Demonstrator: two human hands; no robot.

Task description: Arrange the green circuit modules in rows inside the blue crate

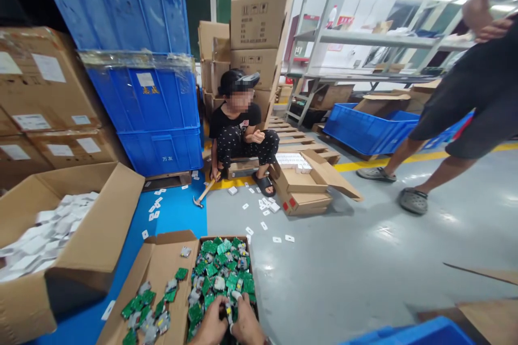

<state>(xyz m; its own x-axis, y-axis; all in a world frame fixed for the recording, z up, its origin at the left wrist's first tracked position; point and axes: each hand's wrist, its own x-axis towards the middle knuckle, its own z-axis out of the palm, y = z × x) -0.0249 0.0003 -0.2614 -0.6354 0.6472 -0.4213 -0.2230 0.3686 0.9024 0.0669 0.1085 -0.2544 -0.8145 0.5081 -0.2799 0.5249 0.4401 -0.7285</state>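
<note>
At the bottom of the head view, my left hand (212, 322) and my right hand (246, 323) come together over a box of green circuit boards (220, 264). Between my fingers is a small electronic module (229, 314), pale with a yellow spot; its lower part is hidden. Both hands are closed on it. Something white covers or touches a fingertip of my right hand. More loose boards (140, 302) lie on the open cardboard flap to the left, beside my left hand.
Left stands a carton (115, 210) of white pieces, behind it stacked blue crates (162, 97). Ahead, a seated person (238, 129) holds a hammer (204, 194) near scattered white plates. An open carton (299, 180) sits beside them. Another person (445, 102) stands right; a blue bin (424, 334) is near.
</note>
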